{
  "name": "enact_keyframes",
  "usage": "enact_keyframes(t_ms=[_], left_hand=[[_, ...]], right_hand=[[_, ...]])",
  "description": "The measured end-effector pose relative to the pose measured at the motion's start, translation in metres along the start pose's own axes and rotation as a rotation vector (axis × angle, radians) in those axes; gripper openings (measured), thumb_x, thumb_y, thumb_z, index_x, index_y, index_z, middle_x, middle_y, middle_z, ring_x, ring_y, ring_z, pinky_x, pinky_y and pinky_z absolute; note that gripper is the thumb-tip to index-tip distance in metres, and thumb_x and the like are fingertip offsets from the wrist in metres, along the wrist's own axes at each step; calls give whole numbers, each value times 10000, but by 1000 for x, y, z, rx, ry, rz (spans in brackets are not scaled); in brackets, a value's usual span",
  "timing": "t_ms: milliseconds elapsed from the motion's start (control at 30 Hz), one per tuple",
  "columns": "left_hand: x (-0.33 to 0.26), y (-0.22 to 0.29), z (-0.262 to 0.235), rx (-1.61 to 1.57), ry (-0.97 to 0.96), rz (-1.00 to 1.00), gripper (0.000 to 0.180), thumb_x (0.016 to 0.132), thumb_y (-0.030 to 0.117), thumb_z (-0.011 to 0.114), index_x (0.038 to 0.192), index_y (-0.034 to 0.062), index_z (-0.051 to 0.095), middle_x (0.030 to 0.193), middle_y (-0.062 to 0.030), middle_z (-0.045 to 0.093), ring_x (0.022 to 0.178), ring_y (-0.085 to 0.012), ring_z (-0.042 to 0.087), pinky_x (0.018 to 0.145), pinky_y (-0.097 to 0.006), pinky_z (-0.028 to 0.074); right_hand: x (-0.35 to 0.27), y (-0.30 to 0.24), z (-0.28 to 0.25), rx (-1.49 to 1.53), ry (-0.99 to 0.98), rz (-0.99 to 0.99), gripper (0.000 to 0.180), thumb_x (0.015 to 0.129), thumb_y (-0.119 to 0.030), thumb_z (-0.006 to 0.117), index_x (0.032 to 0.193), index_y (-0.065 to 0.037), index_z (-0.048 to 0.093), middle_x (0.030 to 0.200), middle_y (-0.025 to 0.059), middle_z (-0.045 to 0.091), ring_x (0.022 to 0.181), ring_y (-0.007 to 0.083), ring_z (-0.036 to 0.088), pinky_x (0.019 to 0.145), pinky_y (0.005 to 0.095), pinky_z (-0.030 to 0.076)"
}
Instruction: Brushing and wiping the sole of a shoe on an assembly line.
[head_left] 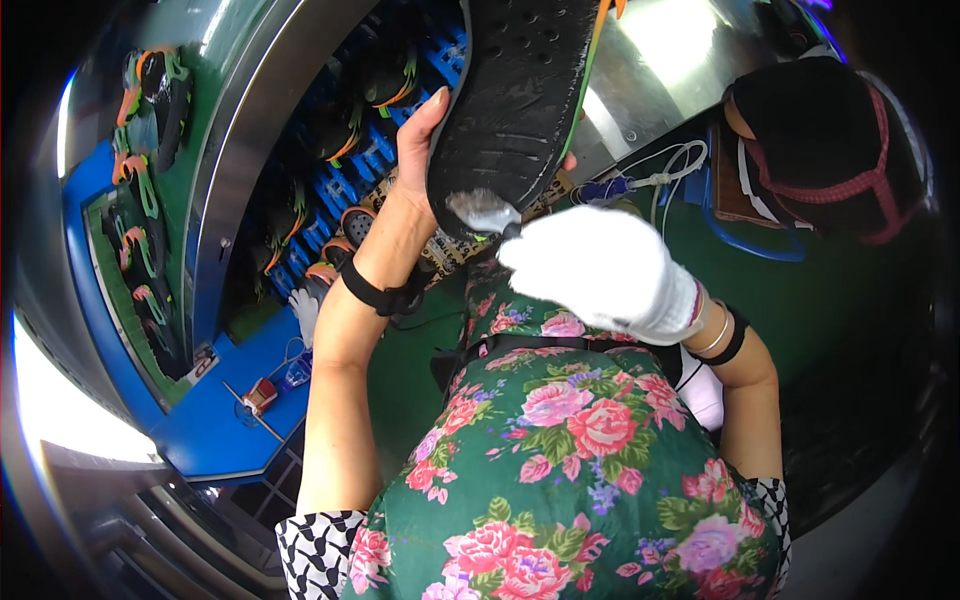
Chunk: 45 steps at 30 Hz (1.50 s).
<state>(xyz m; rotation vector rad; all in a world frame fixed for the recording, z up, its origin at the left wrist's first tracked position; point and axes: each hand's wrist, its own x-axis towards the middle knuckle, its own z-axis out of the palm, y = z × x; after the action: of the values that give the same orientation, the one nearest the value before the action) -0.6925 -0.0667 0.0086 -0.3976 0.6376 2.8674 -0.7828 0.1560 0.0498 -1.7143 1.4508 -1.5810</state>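
Observation:
My bare left hand [415, 150] grips a black shoe sole [515, 110] by its edges, thumb on the near-left side and a fingertip showing at its right edge. Dimples and ridges mark the sole's face, and green and orange trim runs along its right edge. In a white glove, my right hand [595, 265] is closed round the dark handle of a small brush [485, 212]. The brush's metal collar and brownish bristles lie over the rounded lower end of the sole. The glove hides most of the handle.
Behind my left forearm, a blue rack [335, 190] holds several dark shoes with orange and green trim. More shoes [140, 230] line a green-floored tray at far left. A blue table [215, 425] stands below it. Right lie a white cable [680, 160] and a dark bulk with reddish straps [820, 130].

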Motion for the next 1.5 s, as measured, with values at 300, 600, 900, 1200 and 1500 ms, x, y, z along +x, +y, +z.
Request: enact_keyframes(t_ms=[300,600,900,1200,1500], left_hand=[[-9,8,3,-74,203,-60,604,963,330,647,1437,-30,543,1330,-239,663,1153,-335,703,1038,-470,564],[-10,20,12,-126,117,-240,491,948,218,687,1340,-68,608,1152,-204,742,925,-244,767,876,-368,638],[-7,19,10,-34,155,-284,487,944,236,691,1334,-48,623,1135,-180,745,932,-225,754,868,-347,630],[3,7,-16,-262,50,-107,855,949,573,568,1544,-23,419,1510,-328,479,1288,-472,594,1113,-587,474],[-4,-26,-6,-599,73,-8,829,1029,643,403,1598,42,345,1547,-307,444,1347,-466,544,1125,-651,427]], right_hand=[[12,-9,-28,-57,-91,-32,268,840,-73,773,1107,-70,785,1118,113,775,992,290,735,841,392,589],[11,-8,-29,40,-151,-72,288,825,-100,773,1114,-103,780,1127,69,770,977,257,725,819,354,597],[10,-4,-28,-23,-48,-78,230,804,-63,783,1031,-102,787,1057,67,782,921,256,741,774,365,603],[16,-2,-15,110,61,173,141,815,-2,782,947,-49,798,1024,112,786,940,260,752,828,351,579],[36,21,-63,-53,188,215,174,832,-21,782,1004,-36,800,1036,110,784,884,228,738,813,329,570]])
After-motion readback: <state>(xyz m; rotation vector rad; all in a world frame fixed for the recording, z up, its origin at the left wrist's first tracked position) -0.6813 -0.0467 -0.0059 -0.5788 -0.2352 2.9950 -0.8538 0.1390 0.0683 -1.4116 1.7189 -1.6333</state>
